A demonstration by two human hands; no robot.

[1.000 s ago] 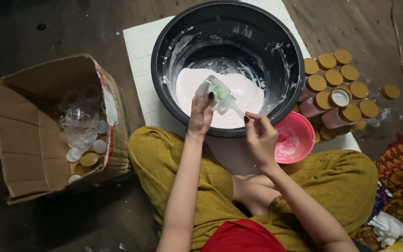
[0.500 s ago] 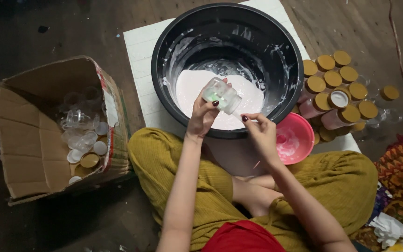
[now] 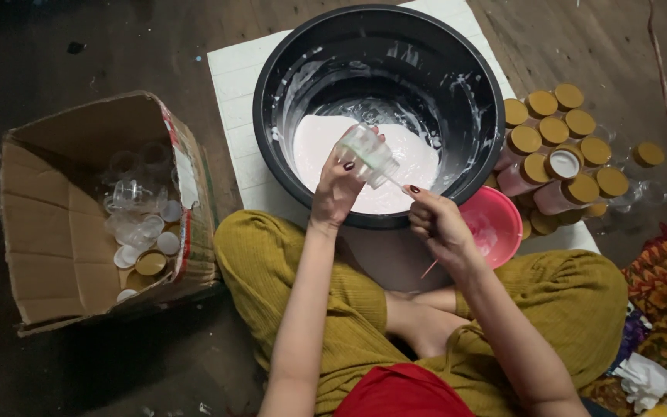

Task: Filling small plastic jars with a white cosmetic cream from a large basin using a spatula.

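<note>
My left hand (image 3: 338,190) grips a small clear plastic jar (image 3: 367,154), tilted on its side over the pale pink cream (image 3: 326,147) in the big black basin (image 3: 287,73). My right hand (image 3: 435,224) pinches a thin stick (image 3: 390,181) whose tip reaches into the jar's mouth. Both hands hover above the basin's near rim. I sit cross-legged in mustard trousers (image 3: 279,270) just behind the basin.
A pink bowl (image 3: 496,224) sits right of my right hand. Several gold-lidded jars (image 3: 553,131) of pink cream cluster at the right. An open cardboard box (image 3: 55,232) of empty jars and lids lies left. A white mat (image 3: 233,85) is under the basin.
The jar has risen slightly and tilted more onto its side. My right hand has moved the stick's tip up to the jar's mouth.
</note>
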